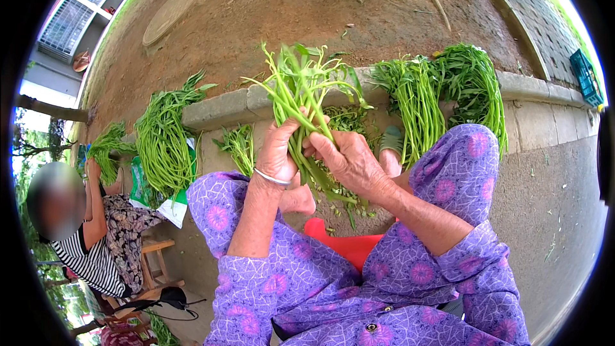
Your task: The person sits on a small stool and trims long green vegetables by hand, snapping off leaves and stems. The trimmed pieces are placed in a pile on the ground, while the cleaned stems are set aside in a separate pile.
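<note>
A loose bunch of water spinach stands up in my left hand, whose fingers are wrapped round its stems. A silver bangle circles that wrist. My right hand presses against the same bunch from the right, thumb and fingers pinched on one thick stem. Its fingertips are partly hidden behind the thumb. Lower stems and leaves hang beneath both hands, above my bare feet. Just left of my left hand, a small bunch of greens lies on the ground.
Larger water spinach piles lie at the left and right, by a stone curb. Scraps litter the ground between my feet. A red seat is under me. Another person sits at left, handling greens. A teal crate stands far right.
</note>
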`<state>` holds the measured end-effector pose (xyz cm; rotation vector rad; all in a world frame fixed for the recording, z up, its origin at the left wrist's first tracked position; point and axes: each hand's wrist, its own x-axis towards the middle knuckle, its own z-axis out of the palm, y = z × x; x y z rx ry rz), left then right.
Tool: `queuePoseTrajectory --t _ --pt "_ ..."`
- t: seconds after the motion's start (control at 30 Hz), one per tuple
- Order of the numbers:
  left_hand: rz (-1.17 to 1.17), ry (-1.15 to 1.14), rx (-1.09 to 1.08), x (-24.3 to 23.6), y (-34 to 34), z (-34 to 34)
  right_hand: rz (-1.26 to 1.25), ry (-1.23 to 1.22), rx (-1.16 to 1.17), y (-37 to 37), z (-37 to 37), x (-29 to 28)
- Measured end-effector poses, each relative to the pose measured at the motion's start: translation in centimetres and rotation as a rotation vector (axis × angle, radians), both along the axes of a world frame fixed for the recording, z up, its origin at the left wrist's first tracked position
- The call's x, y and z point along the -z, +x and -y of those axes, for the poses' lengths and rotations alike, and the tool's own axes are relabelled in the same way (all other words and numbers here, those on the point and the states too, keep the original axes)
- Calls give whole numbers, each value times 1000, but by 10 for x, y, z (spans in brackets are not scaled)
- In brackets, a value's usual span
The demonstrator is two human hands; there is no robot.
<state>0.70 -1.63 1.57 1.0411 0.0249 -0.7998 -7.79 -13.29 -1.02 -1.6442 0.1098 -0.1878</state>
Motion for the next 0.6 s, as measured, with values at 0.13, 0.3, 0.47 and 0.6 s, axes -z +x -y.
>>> queuePoseTrajectory --t 0.13,0.3,0.47,0.6 --pt "-21 -73 74 21 10 -10 -135 336 -15 1 1 -6" --pt "28 26 29 16 4 -5 -257 543 32 1 8 -20" --pt "55 65 78 12 0 -3 -228 332 -70 4 12 -7" --pt "70 93 124 2 -4 1 -363 252 -166 3 22 -13"
